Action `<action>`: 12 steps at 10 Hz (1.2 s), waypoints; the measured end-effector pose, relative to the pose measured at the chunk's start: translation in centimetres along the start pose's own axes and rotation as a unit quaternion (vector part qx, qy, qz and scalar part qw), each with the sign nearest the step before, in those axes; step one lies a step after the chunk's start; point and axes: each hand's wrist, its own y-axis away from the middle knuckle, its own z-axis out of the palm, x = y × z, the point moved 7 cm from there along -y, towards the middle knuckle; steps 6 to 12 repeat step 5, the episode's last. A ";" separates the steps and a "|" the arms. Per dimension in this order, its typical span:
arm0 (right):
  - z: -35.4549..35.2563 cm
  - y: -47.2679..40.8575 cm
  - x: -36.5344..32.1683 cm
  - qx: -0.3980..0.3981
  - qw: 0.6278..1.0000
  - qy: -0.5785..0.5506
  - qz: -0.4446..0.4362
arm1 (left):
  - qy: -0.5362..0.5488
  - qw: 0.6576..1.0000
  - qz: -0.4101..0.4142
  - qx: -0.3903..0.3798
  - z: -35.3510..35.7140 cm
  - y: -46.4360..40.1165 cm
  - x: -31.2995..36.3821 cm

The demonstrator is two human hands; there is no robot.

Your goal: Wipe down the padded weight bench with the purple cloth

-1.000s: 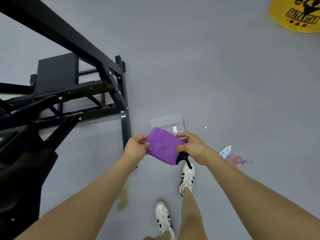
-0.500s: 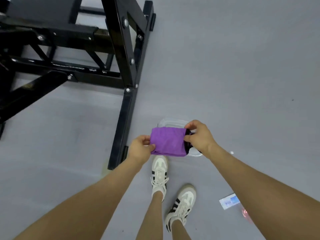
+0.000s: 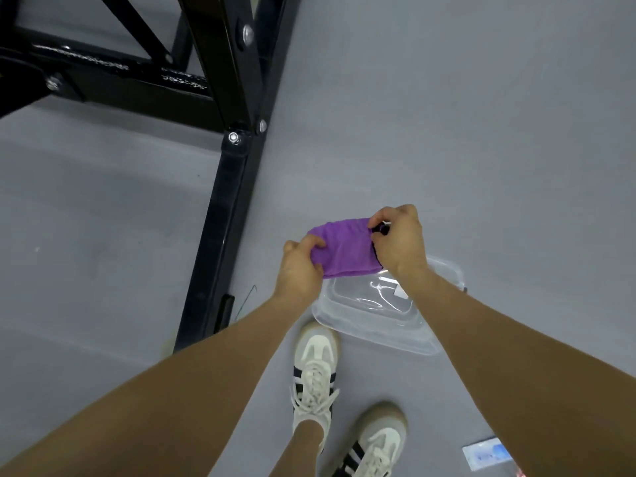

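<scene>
Both hands, left hand [image 3: 298, 266] & right hand [image 3: 399, 237], pinch the folded purple cloth [image 3: 344, 247] at mid-frame, over a clear plastic tub [image 3: 375, 325] on the floor, bench frame [image 3: 220, 139] at 11 o'clock w/ no pad in view; loose pinch could drop it into tub

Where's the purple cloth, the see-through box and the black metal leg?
purple cloth [image 3: 347, 247], head view, middle of the folded fabric.
see-through box [image 3: 375, 333], head view, near rim.
black metal leg [image 3: 220, 228], head view, mid-length of the bar.
</scene>
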 end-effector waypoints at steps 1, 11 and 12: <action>0.8 -0.5 1.0 -0.015 0.999 0.029 -0.009 | -0.026 1.000 -0.016 -0.001 0.8 -0.4 -0.4; -3.0 3.4 -1.0 -0.045 0.990 0.131 -0.023 | -0.119 0.993 0.017 0.008 -3.2 2.7 2.4; -3.0 3.4 -1.0 -0.045 0.990 0.131 -0.023 | -0.119 0.993 0.017 0.008 -3.2 2.7 2.4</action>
